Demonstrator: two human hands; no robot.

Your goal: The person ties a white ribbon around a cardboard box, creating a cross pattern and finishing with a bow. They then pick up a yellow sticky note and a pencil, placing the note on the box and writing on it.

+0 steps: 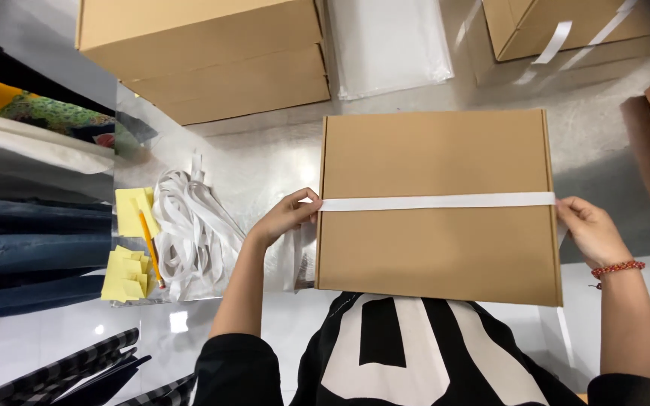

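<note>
A flat brown cardboard box lies closed in front of me on the shiny metal table. A white strap runs straight across its lid from the left edge to the right edge. My left hand pinches the strap's left end at the box's left side. My right hand, with a red bead bracelet on the wrist, grips the strap's right end at the box's right edge.
A heap of loose white straps lies left of the box, beside yellow paper notes and an orange pencil. Stacked cardboard boxes stand at the back left, another strapped box at the back right. Folded clothes fill the far left.
</note>
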